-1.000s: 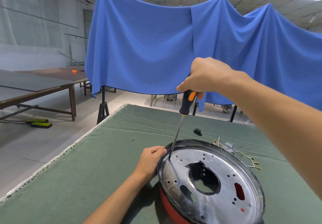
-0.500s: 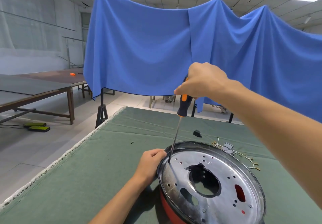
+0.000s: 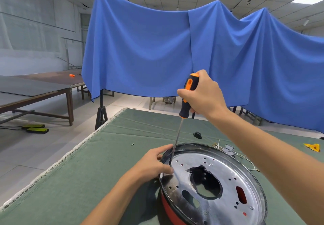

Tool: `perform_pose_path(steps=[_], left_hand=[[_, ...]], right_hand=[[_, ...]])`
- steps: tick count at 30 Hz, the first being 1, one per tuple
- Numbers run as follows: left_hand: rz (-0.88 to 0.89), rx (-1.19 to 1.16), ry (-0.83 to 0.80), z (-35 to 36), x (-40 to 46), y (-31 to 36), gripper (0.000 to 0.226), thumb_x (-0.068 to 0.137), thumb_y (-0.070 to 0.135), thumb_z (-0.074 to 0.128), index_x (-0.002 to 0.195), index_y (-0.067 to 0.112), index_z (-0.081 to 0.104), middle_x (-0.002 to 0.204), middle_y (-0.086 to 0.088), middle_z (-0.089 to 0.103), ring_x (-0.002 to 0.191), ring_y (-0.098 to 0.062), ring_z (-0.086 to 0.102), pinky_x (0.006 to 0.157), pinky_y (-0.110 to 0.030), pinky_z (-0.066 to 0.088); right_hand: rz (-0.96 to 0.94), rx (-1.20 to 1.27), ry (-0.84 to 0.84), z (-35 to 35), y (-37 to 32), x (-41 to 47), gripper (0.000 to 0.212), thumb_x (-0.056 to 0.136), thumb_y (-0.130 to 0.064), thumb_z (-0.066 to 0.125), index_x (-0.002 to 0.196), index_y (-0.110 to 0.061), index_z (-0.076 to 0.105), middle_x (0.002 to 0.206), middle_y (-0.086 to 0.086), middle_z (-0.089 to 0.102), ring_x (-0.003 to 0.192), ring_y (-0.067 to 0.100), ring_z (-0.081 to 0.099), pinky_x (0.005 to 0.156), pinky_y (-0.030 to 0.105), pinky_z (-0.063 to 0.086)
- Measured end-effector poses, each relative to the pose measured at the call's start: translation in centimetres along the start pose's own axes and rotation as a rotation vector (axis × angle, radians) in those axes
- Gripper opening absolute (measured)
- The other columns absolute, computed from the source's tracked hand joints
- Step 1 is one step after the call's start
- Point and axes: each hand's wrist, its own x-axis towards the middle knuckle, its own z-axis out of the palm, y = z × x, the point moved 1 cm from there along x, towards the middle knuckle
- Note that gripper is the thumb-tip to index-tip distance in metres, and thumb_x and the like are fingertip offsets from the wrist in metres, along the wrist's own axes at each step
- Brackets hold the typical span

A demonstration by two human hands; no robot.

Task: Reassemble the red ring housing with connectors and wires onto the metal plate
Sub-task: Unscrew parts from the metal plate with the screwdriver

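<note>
On the green cloth-covered tabletop (image 3: 73, 181) the round silver perforated metal plate (image 3: 226, 177) sat seated in the red ring housing (image 3: 168, 207). The right hand (image 3: 203, 95) wrapped its grip around the black-and-orange screwdriver (image 3: 187, 95), tip at a rim hole; the left hand (image 3: 152, 165) pinched there, probably steadying a screw. The loose pale wires with small connectors (image 3: 228, 148) lay behind, seemingly not yet fitted.

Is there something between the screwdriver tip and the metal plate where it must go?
Nothing visible does. The screwdriver shaft already reaches the metal plate near its left rim, beside the left hand thumb; the right hand grips the handle.
</note>
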Motion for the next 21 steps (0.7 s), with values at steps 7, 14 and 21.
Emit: perform_pose_path(steps=[7, 14, 21], left_hand=[[-0.074, 0.016, -0.048, 0.2, 0.3, 0.5, 0.080, 0.070, -0.005, 0.065, 0.135, 0.039, 0.049, 0.081, -0.012, 0.061, 0.067, -0.023, 0.050, 0.067, -0.036, 0.049], [-0.133, 0.005, -0.054, 0.3, 0.1, 0.7, 0.078, 0.074, -0.002, 0.066, 0.132, 0.046, 0.047, 0.093, -0.007, 0.064, 0.074, -0.022, 0.061, 0.063, -0.040, 0.059], [-0.055, -0.129, 0.036, 0.9, 0.6, -0.9, 0.068, 0.075, -0.005, 0.055, 0.130, 0.035, 0.053, 0.070, -0.002, 0.060, 0.061, -0.017, 0.050, 0.062, -0.032, 0.049]], right_hand=[[-0.170, -0.071, 0.080, 0.9, -0.3, -0.1, 0.030, 0.079, -0.028, 0.064, 0.089, -0.013, 0.039, 0.070, 0.002, 0.055, 0.064, 0.028, 0.053, 0.056, 0.036, 0.046], [-0.227, -0.020, 0.316, -2.3, -2.5, 3.3, 0.030, 0.075, -0.027, 0.061, 0.090, -0.012, 0.040, 0.064, -0.006, 0.043, 0.067, 0.026, 0.046, 0.059, 0.031, 0.033], [-0.153, -0.013, 0.297, -3.5, -0.5, 2.4, 0.029, 0.075, -0.026, 0.064, 0.089, -0.014, 0.041, 0.064, -0.007, 0.047, 0.058, 0.014, 0.046, 0.049, 0.022, 0.035]])
